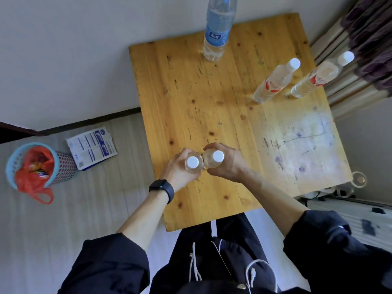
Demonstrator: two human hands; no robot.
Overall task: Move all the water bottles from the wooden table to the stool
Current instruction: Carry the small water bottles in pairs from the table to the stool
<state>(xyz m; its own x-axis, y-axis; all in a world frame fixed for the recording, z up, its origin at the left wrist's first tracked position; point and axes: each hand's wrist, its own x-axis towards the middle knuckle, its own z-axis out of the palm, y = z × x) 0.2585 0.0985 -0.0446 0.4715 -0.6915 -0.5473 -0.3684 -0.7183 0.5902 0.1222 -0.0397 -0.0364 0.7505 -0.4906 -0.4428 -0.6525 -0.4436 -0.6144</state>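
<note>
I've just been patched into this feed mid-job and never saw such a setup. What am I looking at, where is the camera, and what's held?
No machine here: a person works with bare hands. The one picture comes from a camera on their head, looking down. The left hand grips a small white-capped bottle, the right hand a second small bottle, side by side over the wooden table. Three more bottles stand farther back: a large blue-labelled bottle and two red-labelled bottles. The stool is not in view.

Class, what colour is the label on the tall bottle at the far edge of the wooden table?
The label is blue; the head view shows it.
</note>
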